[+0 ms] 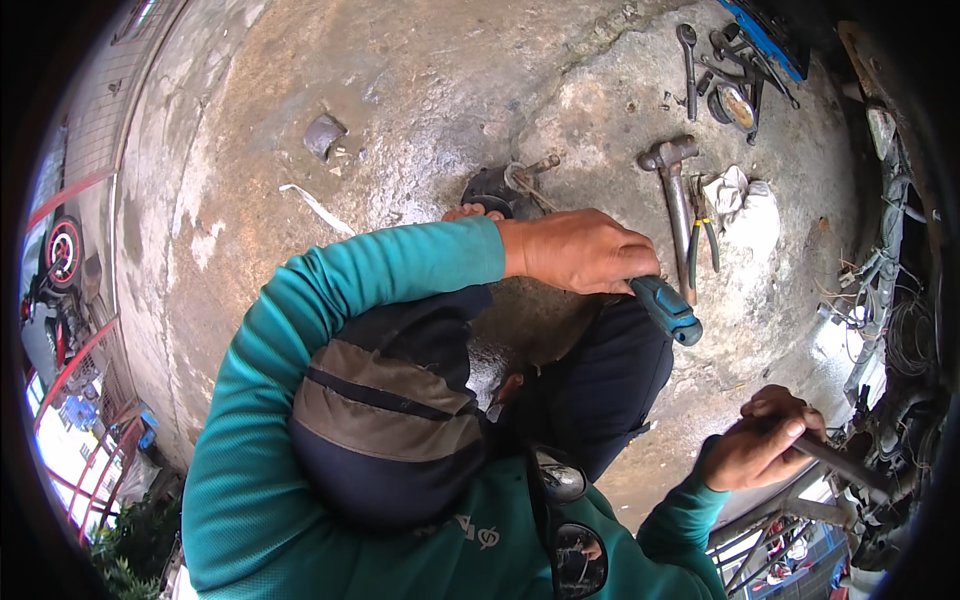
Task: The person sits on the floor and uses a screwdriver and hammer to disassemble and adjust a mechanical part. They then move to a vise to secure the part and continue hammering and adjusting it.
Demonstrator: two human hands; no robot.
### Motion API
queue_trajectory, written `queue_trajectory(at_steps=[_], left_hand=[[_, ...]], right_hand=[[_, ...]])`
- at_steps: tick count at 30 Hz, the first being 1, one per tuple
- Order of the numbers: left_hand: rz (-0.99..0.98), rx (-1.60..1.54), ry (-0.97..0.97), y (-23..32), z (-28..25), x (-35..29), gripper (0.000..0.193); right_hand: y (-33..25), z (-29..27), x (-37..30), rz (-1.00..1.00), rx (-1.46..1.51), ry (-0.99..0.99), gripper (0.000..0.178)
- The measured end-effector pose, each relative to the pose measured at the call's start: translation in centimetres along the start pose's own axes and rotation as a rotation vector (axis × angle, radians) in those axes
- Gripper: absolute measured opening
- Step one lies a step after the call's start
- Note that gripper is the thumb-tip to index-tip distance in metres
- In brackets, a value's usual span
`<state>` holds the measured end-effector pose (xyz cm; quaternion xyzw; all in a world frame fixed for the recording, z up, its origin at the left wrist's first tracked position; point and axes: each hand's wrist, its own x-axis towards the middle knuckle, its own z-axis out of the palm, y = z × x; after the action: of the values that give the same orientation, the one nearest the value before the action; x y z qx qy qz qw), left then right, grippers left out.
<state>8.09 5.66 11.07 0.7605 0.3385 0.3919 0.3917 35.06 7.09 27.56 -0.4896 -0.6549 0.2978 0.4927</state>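
My left hand (585, 252), in a teal sleeve, is closed around a teal-and-black screwdriver handle (667, 311). Its shaft is hidden by my hand. Just beyond that wrist, a black round metal part (490, 188) with a short stub lies on the concrete; toes seem to touch its near side. My right hand (765, 440) grips a dark metal bar (840, 465) out at the right. The bar's far end blends into the machine parts there. My dark-trousered knees (390, 410) are bent between my arms.
Beyond my left hand lie a hammer (672, 165), yellow-and-black pliers (703, 230) and a white rag (745, 210). A ratchet (688, 70) and several tools are farther back. A vehicle frame with wires (890, 250) borders the right. Scraps (323, 135) lie left.
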Motion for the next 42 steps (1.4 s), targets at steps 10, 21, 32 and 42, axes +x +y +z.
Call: queue_trajectory(at_steps=[10, 21, 32, 42], left_hand=[[-0.001, -0.008, 0.044, -0.3, -0.1, -0.1, 0.037], [0.003, -0.015, 0.05, -0.5, -0.1, 0.0, 0.036], [0.026, -0.004, 0.068, -1.0, 0.2, 0.0, 0.04], [0.036, 0.003, 0.052, -0.9, 0.1, 0.3, 0.036]], right_hand=[[0.5, -0.9, -1.2, 0.132, -0.065, -0.11, 0.01], [-0.4, 0.3, -2.0, 0.149, 0.196, -0.113, 0.006], [3.8, 1.0, -3.3, -0.076, -0.296, -0.281, 0.022], [4.5, 0.7, -4.7, 0.18, -0.28, -0.371, 0.017]])
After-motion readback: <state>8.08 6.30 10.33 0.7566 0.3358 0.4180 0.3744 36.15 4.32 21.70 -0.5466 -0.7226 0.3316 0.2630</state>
